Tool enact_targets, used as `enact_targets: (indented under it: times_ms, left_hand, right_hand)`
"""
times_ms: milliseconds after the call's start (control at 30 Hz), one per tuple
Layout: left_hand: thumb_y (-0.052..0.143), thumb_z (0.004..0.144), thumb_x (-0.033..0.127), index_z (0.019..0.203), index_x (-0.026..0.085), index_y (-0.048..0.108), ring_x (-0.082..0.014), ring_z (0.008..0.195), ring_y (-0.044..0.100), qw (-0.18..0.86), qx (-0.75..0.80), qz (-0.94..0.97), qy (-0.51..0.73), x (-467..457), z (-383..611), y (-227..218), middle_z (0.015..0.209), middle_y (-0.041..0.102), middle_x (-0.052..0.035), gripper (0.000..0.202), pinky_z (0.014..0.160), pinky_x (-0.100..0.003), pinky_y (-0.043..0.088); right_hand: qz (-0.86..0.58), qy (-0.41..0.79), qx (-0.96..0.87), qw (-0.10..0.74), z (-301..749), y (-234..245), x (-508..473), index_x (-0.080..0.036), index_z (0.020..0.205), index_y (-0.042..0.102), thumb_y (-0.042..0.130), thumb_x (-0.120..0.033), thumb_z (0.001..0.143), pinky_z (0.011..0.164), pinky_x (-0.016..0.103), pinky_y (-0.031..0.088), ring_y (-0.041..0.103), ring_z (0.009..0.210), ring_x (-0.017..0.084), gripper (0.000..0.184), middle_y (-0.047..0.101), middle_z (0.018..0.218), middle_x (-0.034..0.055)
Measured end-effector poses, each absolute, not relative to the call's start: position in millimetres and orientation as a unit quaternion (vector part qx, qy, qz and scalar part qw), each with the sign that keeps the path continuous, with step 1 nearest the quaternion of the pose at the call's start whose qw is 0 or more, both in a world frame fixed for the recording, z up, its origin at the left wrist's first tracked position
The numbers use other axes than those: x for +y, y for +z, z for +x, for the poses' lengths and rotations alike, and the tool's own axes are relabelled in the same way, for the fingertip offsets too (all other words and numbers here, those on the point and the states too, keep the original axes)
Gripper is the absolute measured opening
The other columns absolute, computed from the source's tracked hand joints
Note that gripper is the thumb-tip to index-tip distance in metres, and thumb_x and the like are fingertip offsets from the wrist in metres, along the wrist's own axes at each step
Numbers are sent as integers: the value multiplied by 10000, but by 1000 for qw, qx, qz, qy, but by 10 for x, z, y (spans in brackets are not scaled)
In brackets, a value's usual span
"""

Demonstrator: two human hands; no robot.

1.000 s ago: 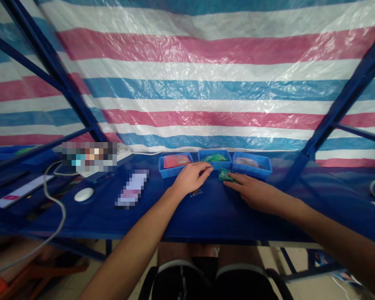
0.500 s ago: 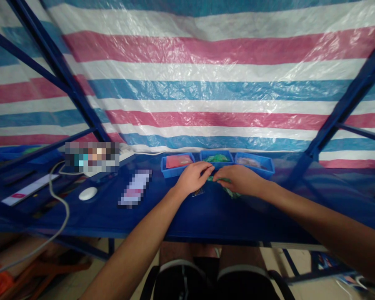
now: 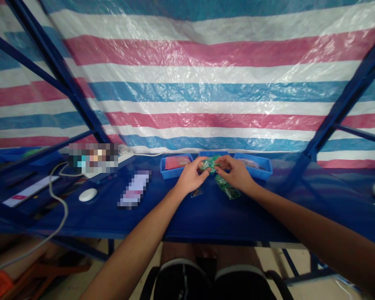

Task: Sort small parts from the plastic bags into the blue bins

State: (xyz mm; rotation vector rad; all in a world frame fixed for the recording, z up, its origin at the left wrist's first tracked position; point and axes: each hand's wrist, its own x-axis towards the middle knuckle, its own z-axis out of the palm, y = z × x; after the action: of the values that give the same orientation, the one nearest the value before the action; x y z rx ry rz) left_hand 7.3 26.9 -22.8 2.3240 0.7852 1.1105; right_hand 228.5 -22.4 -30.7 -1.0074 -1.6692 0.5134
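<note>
Between my two hands is a crinkled green plastic packet, raised a little in front of the middle bin. My left hand pinches its left side with thumb and fingers. On the other side, the thumb and fingers of my right hand grip it too. Another green plastic packet lies on the blue table just below my right hand. Near my left wrist rests a small clear bag with something brownish inside. My hands and the held packet mostly hide the middle blue bin.
A left blue bin holds pink-red packets; a right blue bin holds clear packets. Further left are a blurred-out phone, a white mouse and a white cable. Blue frame posts rise at both sides.
Both hands have turned so the green packet shows between them, pinched from both sides. My right hand has lifted, uncovering more of the green packet on the table.
</note>
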Motion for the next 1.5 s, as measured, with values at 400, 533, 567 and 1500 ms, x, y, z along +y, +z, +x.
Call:
enact_targets:
  times_ms: [400,533,567,1500]
  left_hand:
    - [750,953,300,1318,195,646,-193,939,757,321,251,804,433,203,186,-235,1033,788,-53,394,885,-297,568]
    - [792,931,302,1282,180,650,-179,929,755,389,232,772,445,257,204,-276,1013,782,-61,397,873,-278,561]
    - [800,925,302,1274,178,649,-172,912,751,399,229,768,446,273,205,-287,995,776,-58,400,855,-270,557]
    - [715,1007,390,1433,221,587,-197,933,732,254,242,815,462,182,147,-196,1073,748,-71,476,766,-300,598]
  right_hand:
    - [-410,244,-691,543,2251,-360,-221,-236,1169,632,727,-208,826,910,383,624,765,907,217,357,778,1018,44]
    - [-409,237,-695,541,2252,-369,-236,-235,1150,640,714,-219,842,866,376,625,760,888,219,318,772,1005,40]
    - [-416,227,-699,536,2256,-371,-243,-236,1138,649,712,-234,854,854,377,624,758,893,223,291,769,1006,41]
    - [-420,470,-536,562,2230,-320,-268,-189,882,711,892,-581,782,462,239,217,339,486,75,444,494,581,-72]
